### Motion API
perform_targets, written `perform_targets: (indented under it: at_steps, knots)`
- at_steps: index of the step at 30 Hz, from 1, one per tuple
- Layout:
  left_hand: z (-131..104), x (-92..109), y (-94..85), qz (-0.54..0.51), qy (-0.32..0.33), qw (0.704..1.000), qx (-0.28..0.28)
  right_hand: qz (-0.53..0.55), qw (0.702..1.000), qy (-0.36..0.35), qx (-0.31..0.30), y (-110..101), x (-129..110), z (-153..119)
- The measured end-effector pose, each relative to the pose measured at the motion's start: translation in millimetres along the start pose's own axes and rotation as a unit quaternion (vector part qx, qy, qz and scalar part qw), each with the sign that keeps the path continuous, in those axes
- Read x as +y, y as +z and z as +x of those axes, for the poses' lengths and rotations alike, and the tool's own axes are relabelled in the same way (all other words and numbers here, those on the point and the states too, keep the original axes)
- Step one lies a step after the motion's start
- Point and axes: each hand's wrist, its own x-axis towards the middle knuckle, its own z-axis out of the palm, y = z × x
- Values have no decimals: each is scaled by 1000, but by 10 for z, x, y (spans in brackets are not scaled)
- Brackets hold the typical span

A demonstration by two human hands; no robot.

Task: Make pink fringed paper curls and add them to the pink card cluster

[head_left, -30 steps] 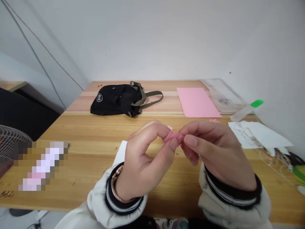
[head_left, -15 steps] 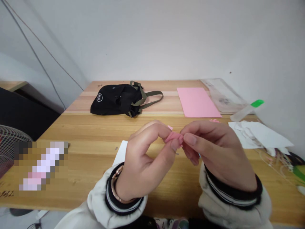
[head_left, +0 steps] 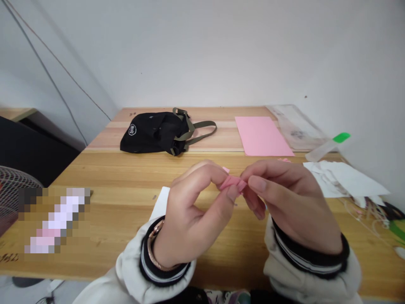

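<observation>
A small folded piece of pink paper is held up over the middle of the wooden table. My left hand pinches it between thumb and forefinger. At its right end is my right hand, thumb and forefinger close together around the paper's edge; the exact contact at the fingertips is hard to make out. Part of a white sheet shows on the table behind my left wrist.
Farther back lie a black bag and a pink sheet. On the right are a green-capped clear item, white paper and tangled cables. A blurred-out object lies left, beside a fan.
My right thumb has shifted slightly right, away from the pink paper's end, showing more of it. My left hand has hardly moved.
</observation>
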Motion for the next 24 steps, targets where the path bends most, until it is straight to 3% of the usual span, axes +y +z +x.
perform_targets:
  at_steps: [24]
  knots:
    - [5, 10, 0, -4, -7, 1000, -4, -59, 998, -9, 36, 27, -10, -13]
